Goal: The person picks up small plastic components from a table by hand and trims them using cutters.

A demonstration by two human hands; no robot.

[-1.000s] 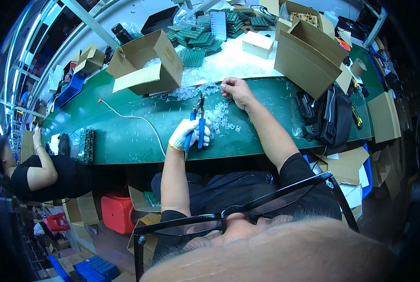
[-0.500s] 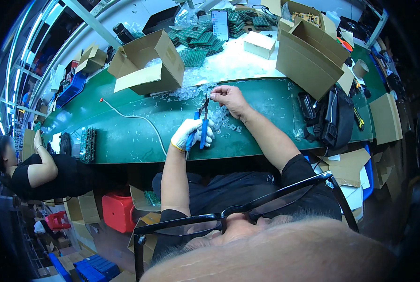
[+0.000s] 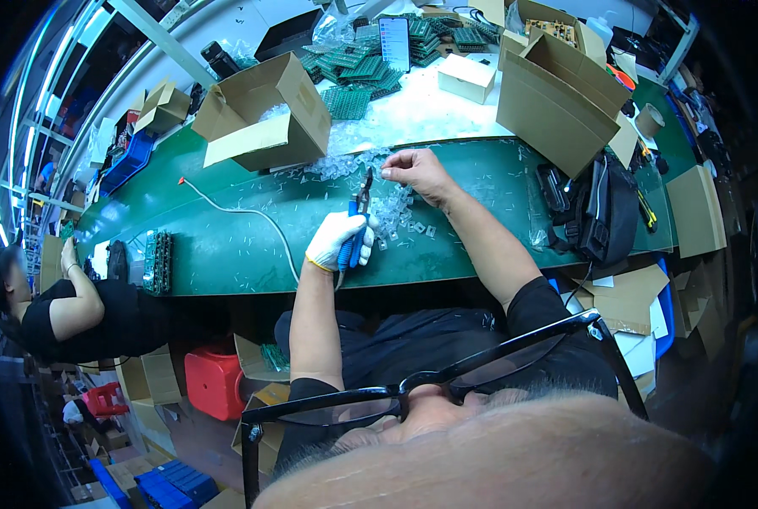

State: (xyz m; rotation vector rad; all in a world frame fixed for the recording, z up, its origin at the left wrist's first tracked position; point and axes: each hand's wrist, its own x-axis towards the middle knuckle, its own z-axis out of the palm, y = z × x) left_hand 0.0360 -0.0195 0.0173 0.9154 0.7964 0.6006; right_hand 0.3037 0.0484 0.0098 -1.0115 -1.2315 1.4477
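My left hand, in a white glove, is closed round the blue handles of a pair of cutting pliers. The pliers' dark jaws point away from me and end just left of my right fingertips. My bare right hand is closed in a pinch above the bench; whatever lies between thumb and fingers is too small to make out. Below it, beside the pliers, lies a heap of small clear plastic pieces. More clear pieces are strewn in front of the open carton.
An open carton stands behind to the left, another carton to the right. Stacked green circuit boards, a phone and a white box sit farther back. A black bag lies right; a co-worker sits left.
The plier handles have come closer together as my left hand squeezed, and the jaws have shifted slightly left. My right hand stays pinched in nearly the same place.
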